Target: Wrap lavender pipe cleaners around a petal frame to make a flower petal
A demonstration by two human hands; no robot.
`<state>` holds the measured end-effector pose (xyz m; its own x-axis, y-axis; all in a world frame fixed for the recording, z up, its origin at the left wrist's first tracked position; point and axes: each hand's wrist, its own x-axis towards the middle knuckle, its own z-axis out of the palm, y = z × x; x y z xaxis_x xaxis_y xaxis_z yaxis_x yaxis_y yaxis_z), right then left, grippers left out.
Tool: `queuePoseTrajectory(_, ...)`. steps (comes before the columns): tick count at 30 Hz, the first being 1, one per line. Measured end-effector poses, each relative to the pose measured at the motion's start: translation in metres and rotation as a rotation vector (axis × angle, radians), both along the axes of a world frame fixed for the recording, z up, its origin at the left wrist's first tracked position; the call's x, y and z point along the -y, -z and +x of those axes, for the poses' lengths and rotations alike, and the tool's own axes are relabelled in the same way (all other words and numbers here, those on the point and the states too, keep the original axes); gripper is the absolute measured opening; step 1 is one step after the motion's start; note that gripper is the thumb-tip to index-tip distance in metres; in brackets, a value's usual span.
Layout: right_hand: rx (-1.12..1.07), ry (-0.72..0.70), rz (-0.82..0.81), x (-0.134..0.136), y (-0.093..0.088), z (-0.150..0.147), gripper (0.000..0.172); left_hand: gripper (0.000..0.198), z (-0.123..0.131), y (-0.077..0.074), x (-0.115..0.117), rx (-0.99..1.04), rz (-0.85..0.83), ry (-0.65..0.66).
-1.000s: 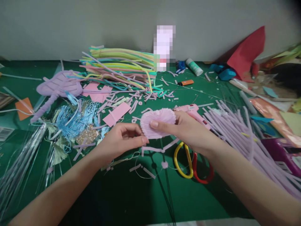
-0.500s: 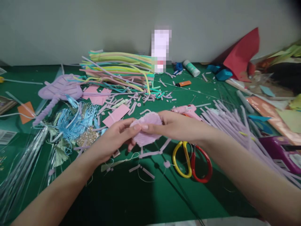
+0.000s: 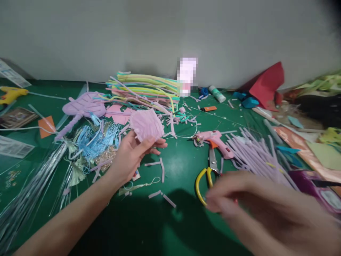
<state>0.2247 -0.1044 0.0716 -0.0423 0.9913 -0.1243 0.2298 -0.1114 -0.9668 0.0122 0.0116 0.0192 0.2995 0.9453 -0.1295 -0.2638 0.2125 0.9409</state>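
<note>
Pink ribbed piece sits pinched in the left hand. The right hand, too blurred to read its fingers, hovers over the scissors; lifting them would need a grip on the handles.

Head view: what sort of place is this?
Likely a craft worktable: a pink glue gun, scissors and piles of pastel pipe cleaners litter the green tabletop; the left hand holds a pink ruffled piece.

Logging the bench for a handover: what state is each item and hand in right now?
left hand, closed on pink ribbed piece, held above the table.
right hand, blurred, over the scissors; grip unclear.
scissors, lying flat, blades together.
pink glue gun, lying on its side.
glue stick, lying on its side.
</note>
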Motion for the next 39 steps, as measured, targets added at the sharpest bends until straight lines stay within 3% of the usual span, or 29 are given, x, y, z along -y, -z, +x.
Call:
queuePoseTrajectory(2, -0.082, 0.024, -0.118, -0.01, 0.02, -0.022, 0.011, 0.021, 0.007, 0.002, 0.011, 0.001, 0.007, 0.007)
queuePoseTrajectory(5, -0.294, 0.144, -0.147, -0.038, 0.044, -0.041, 0.029, 0.022, 0.016, 0.006, 0.023, -0.014, -0.043, 0.075)
queuePoseTrajectory(8, -0.348, 0.212, -0.04, -0.055, 0.054, -0.04, 0.016, 0.025, 0.018, 0.009, 0.026, -0.062, -0.069, 0.124)
queuePoseTrajectory(14, -0.236, 0.213, 0.0, -0.055, 0.058, -0.03, 0.008, 0.026, 0.015, 0.012, 0.019, -0.289, 0.003, 0.241)
queuePoseTrajectory(21, -0.228, 0.25, -0.13, -0.055, 0.066, -0.035, 0.017, 0.02, 0.021, 0.017, 0.024, -0.392, -0.02, 0.134)
queuePoseTrajectory(33, -0.254, 0.334, -0.063, -0.051, 0.068, -0.041, 0.011, 0.008, 0.03, 0.011, 0.033, -0.354, -0.045, 0.021)
queuePoseTrajectory(39, -0.287, 0.341, -0.049, -0.049, 0.069, -0.043, 0.006, 0.009, 0.031, 0.016, 0.035, -0.282, -0.005, 0.077)
